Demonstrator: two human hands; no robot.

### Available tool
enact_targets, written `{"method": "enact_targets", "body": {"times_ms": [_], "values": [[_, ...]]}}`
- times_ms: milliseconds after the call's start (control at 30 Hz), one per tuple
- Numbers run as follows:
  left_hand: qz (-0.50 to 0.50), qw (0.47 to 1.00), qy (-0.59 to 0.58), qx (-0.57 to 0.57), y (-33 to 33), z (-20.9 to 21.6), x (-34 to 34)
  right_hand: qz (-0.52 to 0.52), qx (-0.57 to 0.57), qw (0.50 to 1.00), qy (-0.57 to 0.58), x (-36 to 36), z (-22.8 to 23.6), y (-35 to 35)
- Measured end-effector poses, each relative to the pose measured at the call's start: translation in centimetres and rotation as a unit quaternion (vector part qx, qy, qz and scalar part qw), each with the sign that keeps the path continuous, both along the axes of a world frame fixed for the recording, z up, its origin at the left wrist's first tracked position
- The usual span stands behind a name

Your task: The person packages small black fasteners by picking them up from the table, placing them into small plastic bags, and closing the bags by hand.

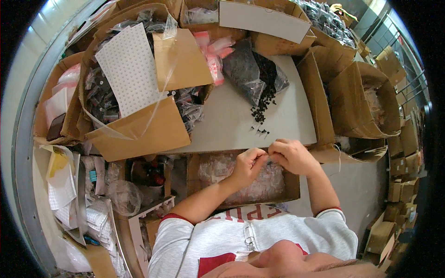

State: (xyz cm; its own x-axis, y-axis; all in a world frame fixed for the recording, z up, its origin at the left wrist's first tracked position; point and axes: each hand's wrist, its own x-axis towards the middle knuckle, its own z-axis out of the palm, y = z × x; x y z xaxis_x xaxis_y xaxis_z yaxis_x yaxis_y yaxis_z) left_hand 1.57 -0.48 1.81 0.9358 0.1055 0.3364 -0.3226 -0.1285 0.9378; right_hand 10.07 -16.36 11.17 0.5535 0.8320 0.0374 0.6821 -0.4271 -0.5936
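My left hand [248, 163] and my right hand [290, 155] meet at the near edge of the white table [222, 125], fingertips pinched together on a small dark part [267, 159] that is mostly hidden between them. Just beyond my hands, a few small black parts [258, 129] lie loose on the table, spilling from an open clear bag of black parts [256, 76]. Below my hands sits a cardboard box [241, 178] holding clear plastic bags.
Open cardboard boxes crowd the table: one at left with a dotted white sheet [130, 69], brown boxes at right [359, 99], pink-topped bags [214, 53] at the back. Papers and bags pile on the floor at left [69, 185].
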Motion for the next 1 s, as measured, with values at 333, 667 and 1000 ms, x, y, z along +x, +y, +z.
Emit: {"method": "enact_targets", "body": {"times_ms": [333,667,1000], "values": [[0.091,0.994,-0.058,0.010,0.2,-0.5,-0.3,0.094,-0.119,0.988,0.042,2.2,2.8,3.1],[-0.046,0.998,0.032,0.013,-0.8,-2.0,-0.3,-0.134,0.071,0.988,0.036,7.5,8.2,5.3],[-0.290,0.843,0.054,0.450,-4.3,-11.8,-2.0,-0.167,0.265,0.948,0.056,12.1,6.6,5.5]]}}
